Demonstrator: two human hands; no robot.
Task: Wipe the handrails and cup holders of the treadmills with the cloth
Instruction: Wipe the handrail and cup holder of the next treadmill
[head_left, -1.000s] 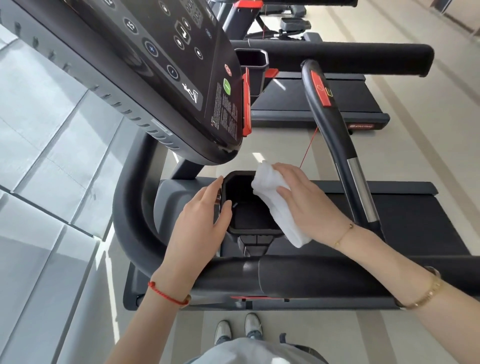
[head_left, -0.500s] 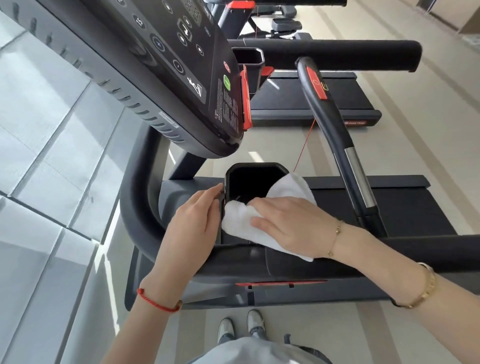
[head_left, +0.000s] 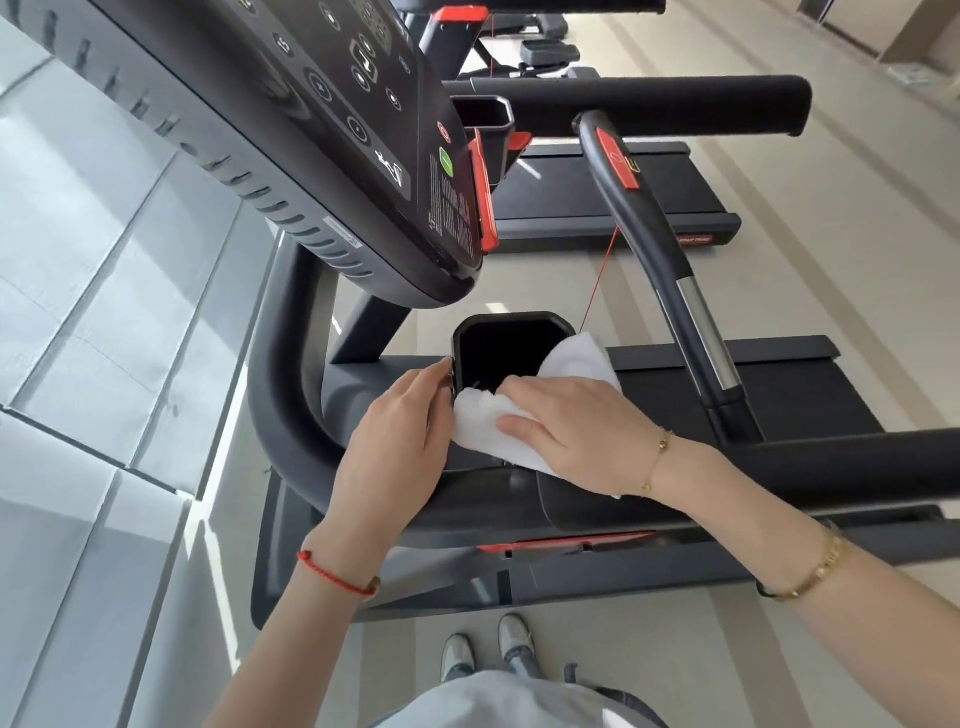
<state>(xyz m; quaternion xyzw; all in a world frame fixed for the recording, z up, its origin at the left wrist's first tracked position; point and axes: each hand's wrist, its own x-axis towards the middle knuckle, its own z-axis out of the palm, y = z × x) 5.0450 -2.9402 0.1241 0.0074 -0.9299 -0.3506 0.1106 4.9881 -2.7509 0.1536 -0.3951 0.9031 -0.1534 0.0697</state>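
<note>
A person's right hand (head_left: 563, 428) pressed a soft, white terry cloth (head_left: 480, 421) over the near rim of a black, glossy plastic cup holder (head_left: 506, 345), fingers curled onto the bunched fabric; a fold of the cloth rose past the holder's right edge. The left hand (head_left: 395, 447) steadied the holder's left wall, fingertips pinching its rim. The octagonal holder sat below the slanted console (head_left: 332, 130), just beyond the thick matte black handrail (head_left: 831, 467) crossing the frame. One curved grip bar (head_left: 670, 249) with a chrome sleeve and red tab stood right. Two treadmills showed; a second cup holder (head_left: 485, 117) lay beyond. Two gold bracelets circled the right arm, one red cord the left wrist.
</note>
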